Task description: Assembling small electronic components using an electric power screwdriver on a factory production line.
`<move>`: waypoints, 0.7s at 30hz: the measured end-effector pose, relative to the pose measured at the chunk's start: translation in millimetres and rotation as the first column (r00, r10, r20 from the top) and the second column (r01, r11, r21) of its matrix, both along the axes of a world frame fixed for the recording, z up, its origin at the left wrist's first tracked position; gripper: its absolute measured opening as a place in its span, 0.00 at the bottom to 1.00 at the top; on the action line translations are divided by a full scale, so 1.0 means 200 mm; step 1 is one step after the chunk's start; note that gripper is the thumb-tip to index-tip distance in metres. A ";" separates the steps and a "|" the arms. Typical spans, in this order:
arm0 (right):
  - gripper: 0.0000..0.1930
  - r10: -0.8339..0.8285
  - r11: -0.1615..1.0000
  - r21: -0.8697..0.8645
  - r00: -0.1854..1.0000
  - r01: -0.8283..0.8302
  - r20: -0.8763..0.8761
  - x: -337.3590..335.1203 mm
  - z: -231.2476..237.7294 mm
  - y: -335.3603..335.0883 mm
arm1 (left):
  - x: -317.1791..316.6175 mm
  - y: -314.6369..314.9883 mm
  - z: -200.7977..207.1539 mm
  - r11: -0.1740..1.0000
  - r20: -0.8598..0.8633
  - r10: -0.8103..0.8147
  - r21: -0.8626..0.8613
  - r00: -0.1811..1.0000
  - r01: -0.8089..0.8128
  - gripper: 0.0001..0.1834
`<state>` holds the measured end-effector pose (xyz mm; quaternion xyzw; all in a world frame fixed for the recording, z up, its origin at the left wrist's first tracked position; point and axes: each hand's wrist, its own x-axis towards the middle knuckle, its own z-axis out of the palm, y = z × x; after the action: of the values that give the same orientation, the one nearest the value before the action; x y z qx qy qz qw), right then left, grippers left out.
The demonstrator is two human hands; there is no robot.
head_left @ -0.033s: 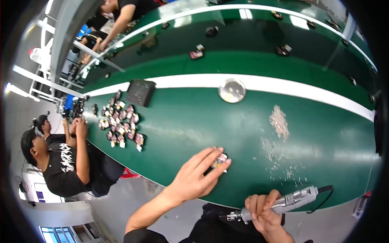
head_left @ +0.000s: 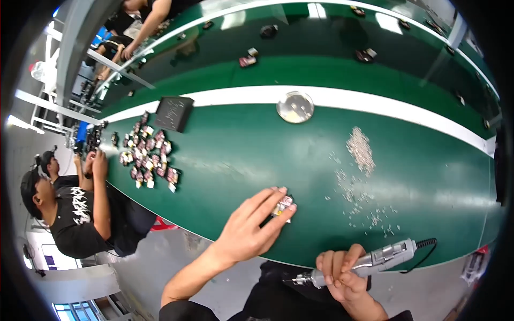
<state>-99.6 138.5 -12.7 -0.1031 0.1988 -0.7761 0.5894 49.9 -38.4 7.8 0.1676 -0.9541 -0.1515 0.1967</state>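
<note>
My left hand [head_left: 250, 223] reaches over the green tabletop, its fingers closed round a small dark part with a pale label [head_left: 282, 205]. Most of that part is hidden beneath the fingers, so its kind is unclear. At the table's near edge my right hand [head_left: 344, 275] grips a grey electric screwdriver [head_left: 386, 256]. The tool lies tilted, its bit end pointing left and its black coiled cord leaving at the right. Beyond the screwdriver, small silvery screws [head_left: 360, 151] form a heap, with loose ones scattered toward me.
A cluster of similar small parts [head_left: 149, 154] lies on the left, near a black box [head_left: 174, 113]. A round shallow dish [head_left: 295, 107] rests by the white rail [head_left: 369, 101]. Past the rail, a green belt [head_left: 316, 61] carries spaced parts. A seated co-worker [head_left: 80, 214] works at left.
The whole scene sits slightly higher and further left, as the view has shifted. Both hands keep their holds on the part and the screwdriver.
</note>
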 end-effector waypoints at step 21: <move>0.07 0.062 0.995 -0.073 0.998 -0.064 -0.021 0.05 0.01 0.15 | 0.01 0.07 0.06 0.988 0.058 -0.055 0.145 0.997 0.046 0.22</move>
<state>-88.9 167.7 -11.6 -0.1384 0.1721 -0.7631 0.6074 51.9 -25.2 20.8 0.1619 -0.9502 -0.2195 0.1509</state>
